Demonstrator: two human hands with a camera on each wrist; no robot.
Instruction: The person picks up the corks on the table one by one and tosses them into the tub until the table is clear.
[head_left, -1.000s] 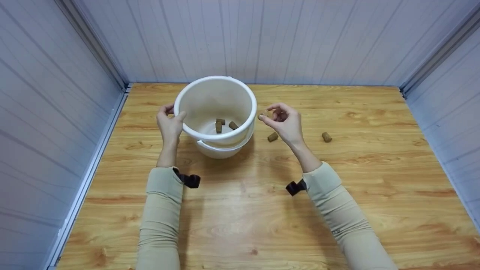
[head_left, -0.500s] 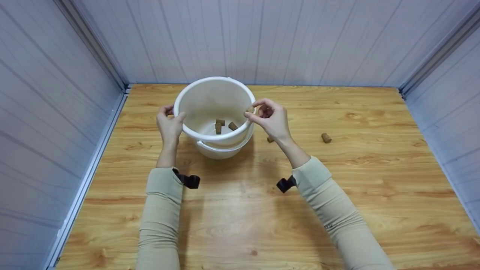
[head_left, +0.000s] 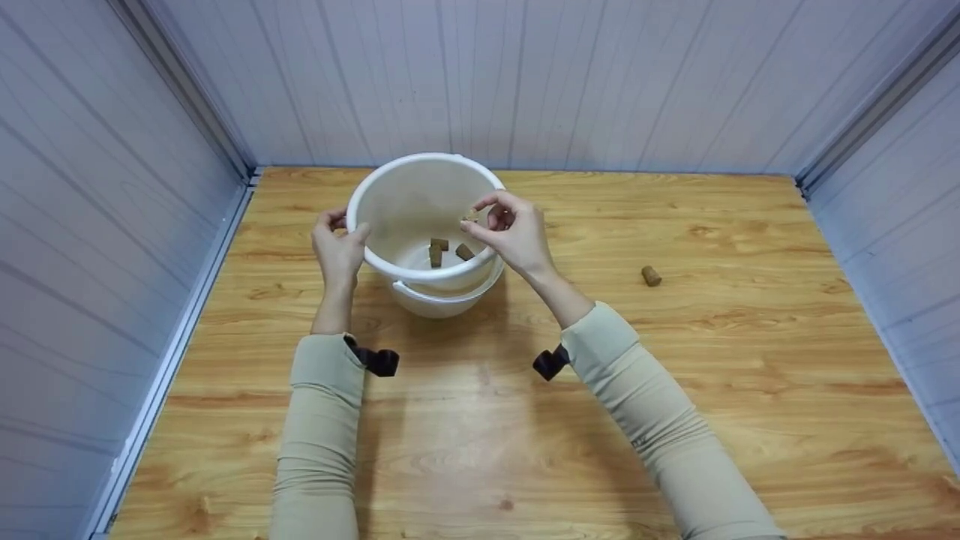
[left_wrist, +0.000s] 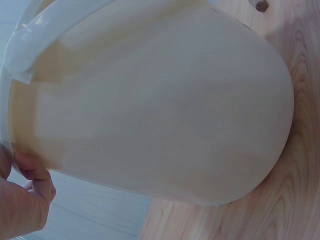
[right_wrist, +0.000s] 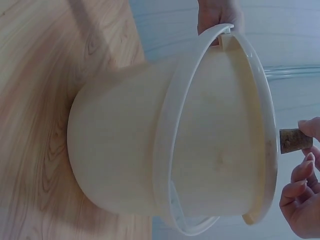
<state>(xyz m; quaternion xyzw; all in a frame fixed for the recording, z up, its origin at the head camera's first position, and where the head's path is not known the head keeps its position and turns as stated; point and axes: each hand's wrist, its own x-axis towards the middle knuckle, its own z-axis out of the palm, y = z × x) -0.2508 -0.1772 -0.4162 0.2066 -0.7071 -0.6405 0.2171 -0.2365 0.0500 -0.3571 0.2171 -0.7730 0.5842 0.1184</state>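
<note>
A white bucket (head_left: 431, 289) stands on the wooden table with its handle hanging down in front. My left hand (head_left: 339, 251) grips the bucket's rim on the left side, thumb over the top, as the left wrist view also shows. Between thumb and fingertips my right hand (head_left: 517, 232) pinches a cork (right_wrist: 295, 140), held above the bucket's opening near the right rim. At the bottom of the bucket lie 3 visible corks, one of them a cork (head_left: 436, 256) close to the middle.
Another cork (head_left: 651, 276) lies on the table (head_left: 750, 337) to the right of the bucket. Pale panelled walls (head_left: 585, 90) close off the back and both sides.
My right hand has moved left with the cork, from beside the bucket to over its opening. The cork beneath that hand on the table is now hidden. My left hand keeps its grip.
</note>
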